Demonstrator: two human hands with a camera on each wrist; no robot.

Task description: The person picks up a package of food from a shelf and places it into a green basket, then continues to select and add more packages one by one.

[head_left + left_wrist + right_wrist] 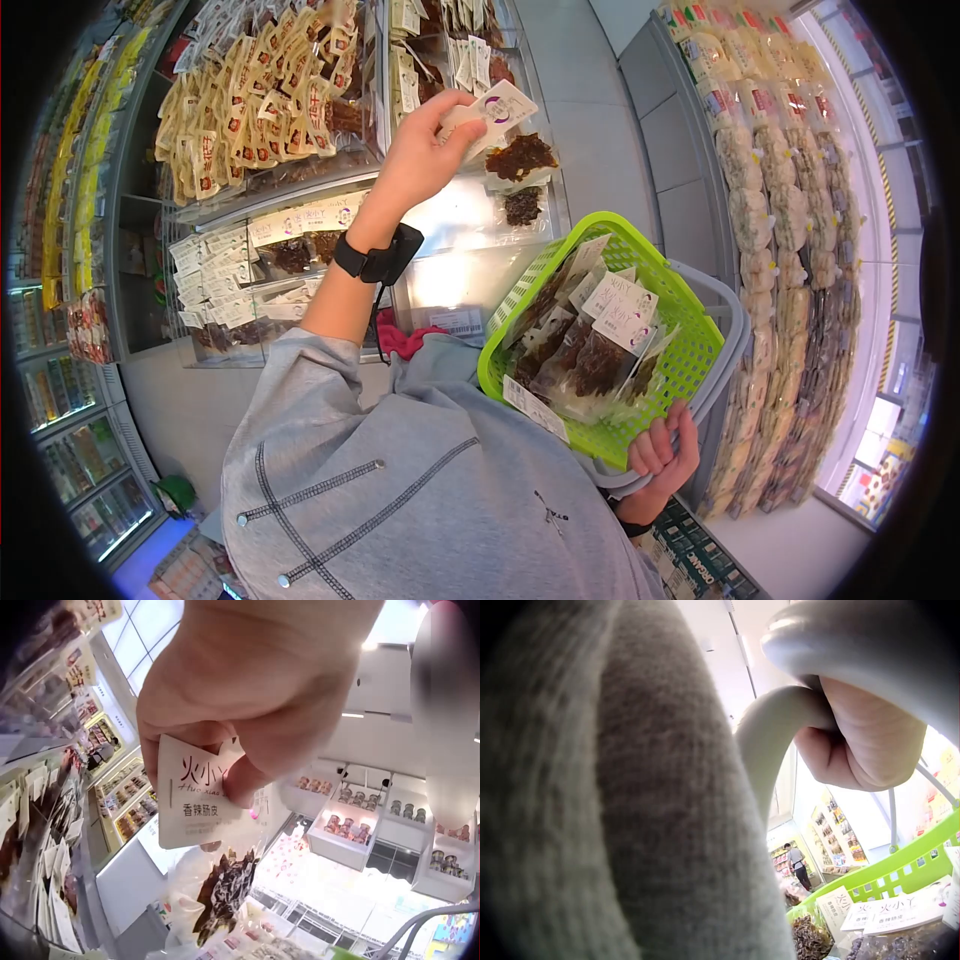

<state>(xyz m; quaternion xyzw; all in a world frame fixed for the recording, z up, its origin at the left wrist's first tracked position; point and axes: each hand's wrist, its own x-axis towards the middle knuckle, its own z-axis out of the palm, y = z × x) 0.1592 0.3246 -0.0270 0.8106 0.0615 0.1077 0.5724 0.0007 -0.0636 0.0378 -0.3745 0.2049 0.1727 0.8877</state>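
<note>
My left hand (425, 150) is raised over the display in the head view, pinching a snack packet by its white card (500, 108). Dark, reddish-brown pieces (225, 892) show through the clear bag below the card in the left wrist view. Lower right, my right hand (665, 455) has its fingers curled round the grey handle (738, 350) of a green shopping basket (705, 350). The basket hangs against my front. Several similar packets (600, 350) with white cards lie heaped in it.
White-carded packets (215, 280) fill the clear display bin at left. Beyond it hang beige snack packs (260, 100). Another dark packet (522, 207) lies on the display near my left hand. A tall rack of bagged goods (780, 270) stands at right. A person (798, 866) is far off.
</note>
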